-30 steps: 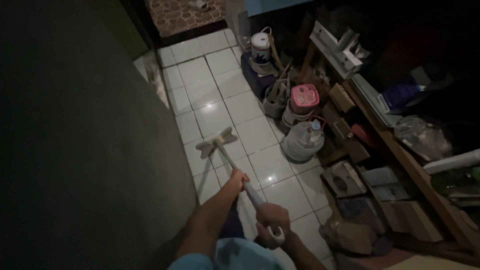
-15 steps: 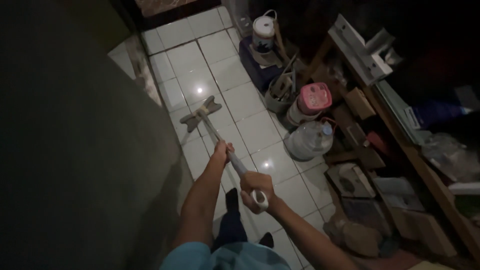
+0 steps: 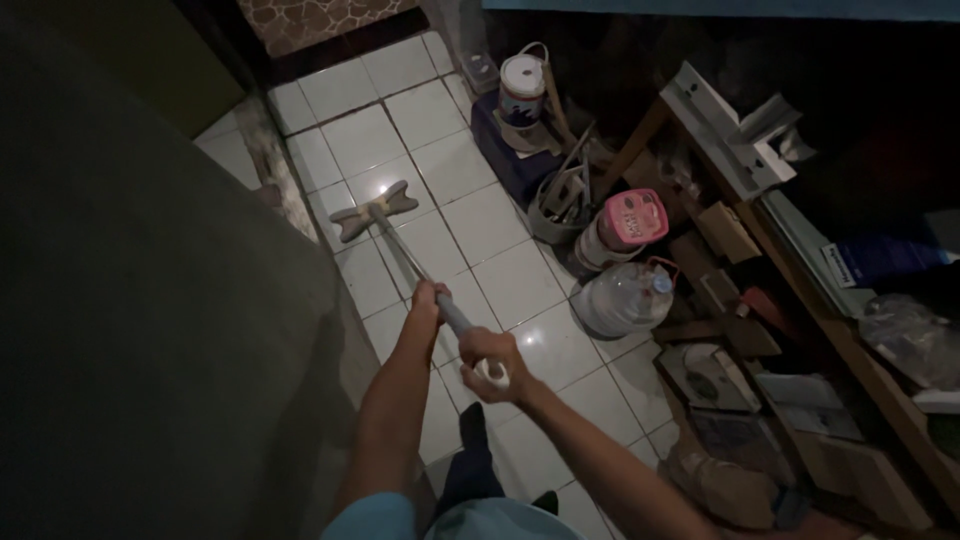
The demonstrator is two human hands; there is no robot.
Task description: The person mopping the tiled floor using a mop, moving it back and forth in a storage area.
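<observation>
Floor (image 3: 470, 215): white glossy tiles running away from the hands in a narrow strip; a dark wall lies to the left of the left hand, and clutter lines the side right of the right hand.
Change: since a second ago the mop head has travelled along the tiles away from the hands, and the arms are more extended; judged, a forward push stroke is under way.
Mop (image 3: 374, 210): flat, pale, bow-tie-shaped head lying flat on the tiles, well ahead of both hands; slim grey shaft slanting back to them.
Water jug (image 3: 622, 298): clear, lying just right of the right hand.
Pink-lidded container (image 3: 632, 218): beyond the jug.
Left hand (image 3: 428, 297): closed around the shaft, forward grip.
Right hand (image 3: 487, 357): closed around the white shaft end, nearest the body.
</observation>
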